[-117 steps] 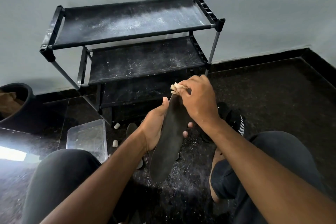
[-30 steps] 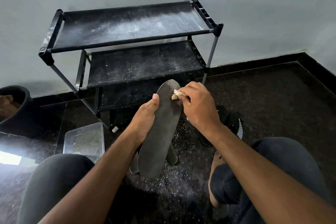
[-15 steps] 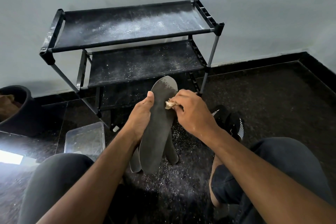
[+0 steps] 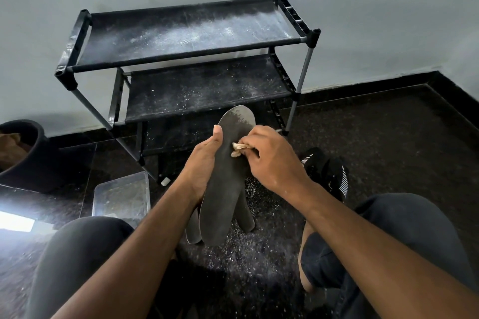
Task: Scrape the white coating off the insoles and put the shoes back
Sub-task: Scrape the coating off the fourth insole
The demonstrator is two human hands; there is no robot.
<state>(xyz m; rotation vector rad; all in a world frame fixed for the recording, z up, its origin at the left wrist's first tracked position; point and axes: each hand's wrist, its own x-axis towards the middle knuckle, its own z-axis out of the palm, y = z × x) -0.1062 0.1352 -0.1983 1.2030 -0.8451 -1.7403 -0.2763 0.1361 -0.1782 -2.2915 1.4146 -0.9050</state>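
Landmark: shoe rack (image 4: 186,41), black, dusted white.
L hand (image 4: 201,166): grips insole (image 4: 224,189) by its edge, thumb up along it, held in front of rack.
R hand (image 4: 272,160): pinches pale scrap (image 4: 238,149) vs insole face (material unclear).
Other insoles (image 4: 245,212): on floor under held one.
Shoe (image 4: 326,171): black, right of rack's base.
Clear tub (image 4: 121,195): left of rack's base.

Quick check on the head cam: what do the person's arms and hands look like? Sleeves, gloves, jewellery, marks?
Both forearms are bare to the frame edge, with no sleeves in view. The left hand and right hand wear no gloves, and no rings, watch or bands show. Faint white dust specks sit on the right hand's back and wrist. Nails are short and unpainted. Dark trousers cover both knees.
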